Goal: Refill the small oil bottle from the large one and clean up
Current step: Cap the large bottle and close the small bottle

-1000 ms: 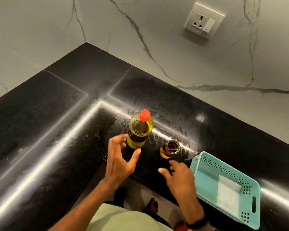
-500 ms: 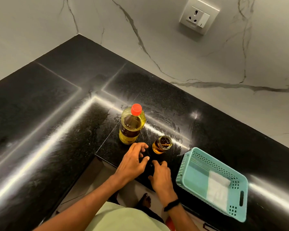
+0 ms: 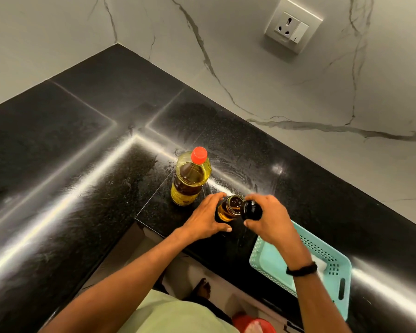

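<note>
The large oil bottle, clear plastic with a red cap and yellow oil, stands upright on the black counter. Just right of it stands the small glass oil bottle, its mouth uncovered, amber oil in its lower part. My left hand grips the small bottle's left side. My right hand holds a black cap right beside the bottle's mouth, slightly to its right.
A teal plastic basket with a white cloth inside sits at the counter's front edge, partly under my right forearm. Marble walls meet at the back corner, with a wall socket on the right wall. The counter edge runs just below my hands.
My left hand moved from the counter to the small bottle and took hold of it. My right hand picked up the black cap and brought it beside the bottle's mouth.
</note>
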Demonstrator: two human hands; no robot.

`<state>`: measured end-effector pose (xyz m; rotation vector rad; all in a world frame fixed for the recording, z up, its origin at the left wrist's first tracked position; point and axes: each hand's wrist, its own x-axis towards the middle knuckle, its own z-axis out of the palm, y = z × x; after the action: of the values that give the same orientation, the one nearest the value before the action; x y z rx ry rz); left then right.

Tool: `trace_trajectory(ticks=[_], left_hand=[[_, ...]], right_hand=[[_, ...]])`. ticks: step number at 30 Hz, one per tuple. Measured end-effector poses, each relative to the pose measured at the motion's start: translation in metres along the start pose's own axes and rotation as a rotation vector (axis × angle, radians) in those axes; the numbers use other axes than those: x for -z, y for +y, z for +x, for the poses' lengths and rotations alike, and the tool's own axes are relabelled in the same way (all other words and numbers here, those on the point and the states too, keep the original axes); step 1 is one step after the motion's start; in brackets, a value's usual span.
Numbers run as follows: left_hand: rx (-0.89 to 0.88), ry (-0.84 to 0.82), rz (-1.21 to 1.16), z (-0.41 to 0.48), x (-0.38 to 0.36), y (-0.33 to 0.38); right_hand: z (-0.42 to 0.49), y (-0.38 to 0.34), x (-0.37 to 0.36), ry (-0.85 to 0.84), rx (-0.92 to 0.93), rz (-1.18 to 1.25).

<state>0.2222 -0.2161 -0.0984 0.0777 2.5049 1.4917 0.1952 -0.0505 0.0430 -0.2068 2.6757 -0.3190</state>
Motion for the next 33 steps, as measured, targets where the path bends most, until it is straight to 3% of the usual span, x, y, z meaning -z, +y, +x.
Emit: trace_trajectory(ticks=[12, 23, 29, 33], left_hand=[[-0.057, 0.024, -0.077, 0.019, 0.006, 0.012], [-0.056, 0.038, -0.068, 0.022, 0.001, 0.008], [-0.039, 0.053, -0.086, 0.023, 0.000, 0.006], [-0.044, 0.045, -0.070, 0.022, -0.001, 0.005]], right_hand=[[0.038, -0.023, -0.010, -0.061, 0.210, -0.245], [0.043, -0.023, -0.017, -0.081, 0.067, -0.214], [0.037, -0.023, -0.019, -0.099, 0.146, -0.255], [0.040, -0.023, -0.017, -0.100, 0.050, -0.260]])
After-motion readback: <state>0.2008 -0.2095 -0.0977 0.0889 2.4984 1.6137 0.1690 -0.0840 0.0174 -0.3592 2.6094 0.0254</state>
